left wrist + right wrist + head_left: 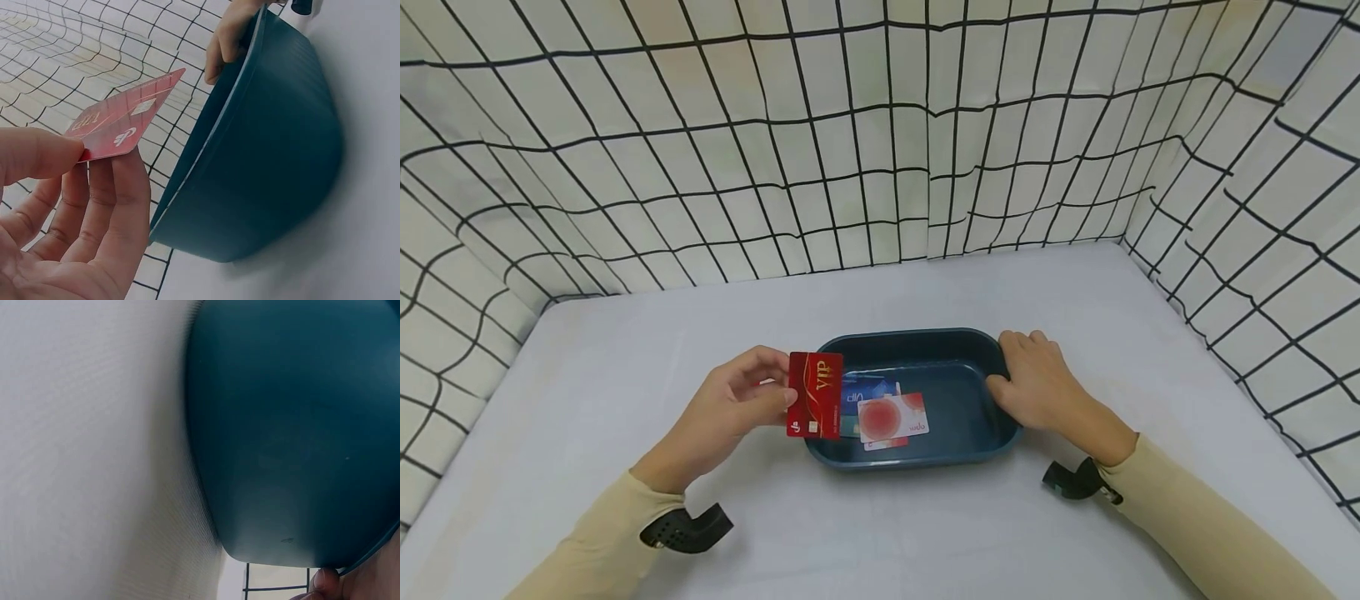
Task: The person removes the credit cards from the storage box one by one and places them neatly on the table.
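Between thumb and fingers my left hand point(730, 408) pinches a red VIP card point(815, 395), held over the left rim of a dark teal tray point(958, 425). In the left wrist view the card point(128, 119) is tilted, its chip and gold lettering showing. Inside the tray, toward its left, lie a blue card point(868, 390) and a white card with a red circle point(891, 418), which overlaps the blue one and another card beneath. My right hand point(1041, 383) grips the tray's right rim; in the right wrist view its fingertips point(325, 581) show at the rim.
A white cloth point(700, 325) covers the table under the tray. Black grid netting point(850, 150) over pale sheeting stands along the back and both sides. Black wrist devices point(688, 529) sit on both sleeves.
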Demonstrator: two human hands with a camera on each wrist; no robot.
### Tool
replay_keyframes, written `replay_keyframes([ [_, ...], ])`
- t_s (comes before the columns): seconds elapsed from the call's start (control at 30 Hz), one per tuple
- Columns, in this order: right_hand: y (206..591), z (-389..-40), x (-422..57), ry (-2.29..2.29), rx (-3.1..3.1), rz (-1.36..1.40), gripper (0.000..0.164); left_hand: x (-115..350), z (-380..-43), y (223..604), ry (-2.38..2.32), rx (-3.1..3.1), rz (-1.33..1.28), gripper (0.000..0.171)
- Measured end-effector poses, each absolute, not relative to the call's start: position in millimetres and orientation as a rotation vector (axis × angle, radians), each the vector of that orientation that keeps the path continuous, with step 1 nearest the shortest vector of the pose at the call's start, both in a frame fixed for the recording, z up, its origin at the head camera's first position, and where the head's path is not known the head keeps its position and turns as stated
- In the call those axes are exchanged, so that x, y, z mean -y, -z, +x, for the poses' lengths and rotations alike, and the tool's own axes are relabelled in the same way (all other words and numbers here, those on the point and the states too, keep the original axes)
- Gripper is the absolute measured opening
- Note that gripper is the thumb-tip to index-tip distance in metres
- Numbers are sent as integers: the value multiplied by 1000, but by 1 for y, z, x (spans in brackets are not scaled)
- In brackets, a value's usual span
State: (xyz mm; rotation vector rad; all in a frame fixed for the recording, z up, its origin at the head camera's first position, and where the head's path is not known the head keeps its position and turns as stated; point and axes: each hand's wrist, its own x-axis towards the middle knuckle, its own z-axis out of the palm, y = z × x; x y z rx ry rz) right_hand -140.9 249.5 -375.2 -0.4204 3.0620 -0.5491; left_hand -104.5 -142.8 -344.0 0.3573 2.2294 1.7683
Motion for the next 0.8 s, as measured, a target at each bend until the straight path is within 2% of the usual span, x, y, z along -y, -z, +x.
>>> replay_keyframes([
  [0.33, 376, -142, -251, 487, -3079, -440, 23, 161, -104, 347, -1826, -2238, 299, 28],
  [0.57, 376, -143, -249, 454, -3095, -464, 17, 178, -105, 353, -1833, -2266, 262, 26],
  [0.8, 373, -141, -250, 414, -3092, -440, 19, 197, -107, 361, -1844, -2280, 191, 26],
])
